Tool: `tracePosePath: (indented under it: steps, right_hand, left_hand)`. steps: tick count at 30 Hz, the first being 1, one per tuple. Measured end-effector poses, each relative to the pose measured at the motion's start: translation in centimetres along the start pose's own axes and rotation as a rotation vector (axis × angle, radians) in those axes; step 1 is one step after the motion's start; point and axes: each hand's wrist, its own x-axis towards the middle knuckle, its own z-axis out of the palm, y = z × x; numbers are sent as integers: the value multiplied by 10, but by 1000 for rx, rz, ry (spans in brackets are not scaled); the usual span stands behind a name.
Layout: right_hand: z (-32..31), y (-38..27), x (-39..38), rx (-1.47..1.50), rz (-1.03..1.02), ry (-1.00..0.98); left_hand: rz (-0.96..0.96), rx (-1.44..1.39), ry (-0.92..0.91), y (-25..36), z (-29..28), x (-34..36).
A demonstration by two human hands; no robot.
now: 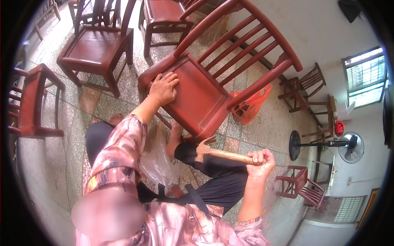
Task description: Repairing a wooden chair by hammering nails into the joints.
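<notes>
A red wooden chair (197, 92) with a slatted back stands right in front of me, tilted in the view. My left hand (165, 88) lies on its seat near the left edge, fingers stretched over the surface and gripping nothing. In my right hand (261, 162) is the wooden handle of a claw hammer (227, 154), held near its end. The hammer's metal head points left, over my dark trouser leg and just below the seat's near corner. A clear plastic bag (158, 162) lies on the floor between my legs.
Beyond the chair's right side sits a red plastic bag (250, 106). More red chairs stand at the left (94, 47), far side (168, 18) and right (303, 88). A standing fan (328, 143) is at the right, on the speckled tile floor (262, 135).
</notes>
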Motion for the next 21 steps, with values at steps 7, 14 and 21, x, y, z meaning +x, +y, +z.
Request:
tracePosePath:
  steps: [7,14,21]
  right_hand:
    - [14,22,-44,-448,-237,-682]
    - [5,20,-74,-524,-138,-780]
    - [-52,3,106,94,211,-153]
  left_hand:
    - [-255,-121,-51,52,-6,-45]
    - [-211,-458,-3,110,-16,-122]
    - [-136,-536,-9,136,-41,-81]
